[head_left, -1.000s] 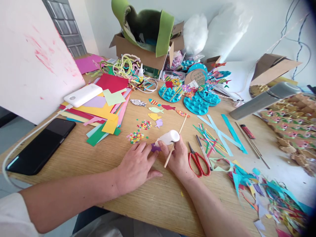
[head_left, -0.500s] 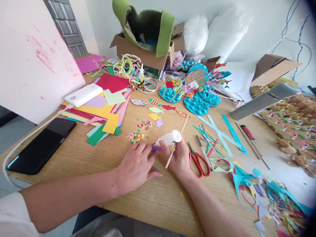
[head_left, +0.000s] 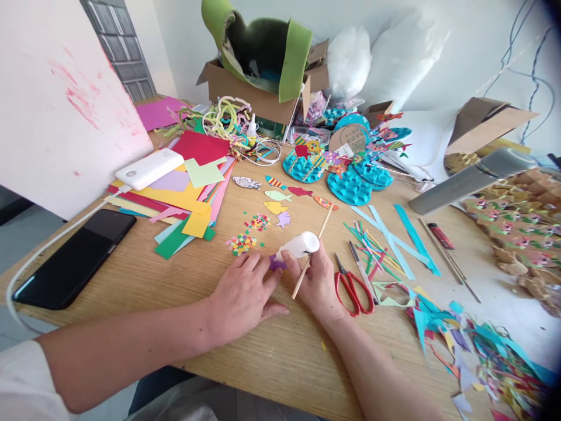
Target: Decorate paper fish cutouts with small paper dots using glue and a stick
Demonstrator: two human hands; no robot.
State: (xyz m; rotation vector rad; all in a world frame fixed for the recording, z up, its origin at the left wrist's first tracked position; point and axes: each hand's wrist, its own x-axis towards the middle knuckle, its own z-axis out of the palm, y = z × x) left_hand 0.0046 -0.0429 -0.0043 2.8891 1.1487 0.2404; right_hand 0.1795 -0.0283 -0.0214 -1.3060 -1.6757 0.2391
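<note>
My right hand (head_left: 316,280) is closed around a white glue bottle (head_left: 300,244), tilted with its nozzle down to the left. A thin wooden stick (head_left: 325,221) is held in the same hand, slanting across the bottle. The nozzle end is at a purple paper piece (head_left: 277,263) on the table, partly hidden by my fingers. My left hand (head_left: 245,289) lies flat, its fingertips on the purple paper's edge. Small piles of colourful paper dots (head_left: 241,243) and confetti bits (head_left: 258,222) are just beyond. Several paper fish, among them a yellow fish (head_left: 275,207), lie farther back.
Red-handled scissors (head_left: 354,289) and a pen (head_left: 359,263) lie right of my right hand, near paper strips (head_left: 372,245) and scraps (head_left: 495,351). Coloured paper sheets (head_left: 175,196), a power bank (head_left: 149,168) and a phone (head_left: 74,257) are left. A grey flask (head_left: 464,184) lies at right.
The glue bottle and stick have shifted very slightly left with my right hand. My left hand stays in place on the purple paper.
</note>
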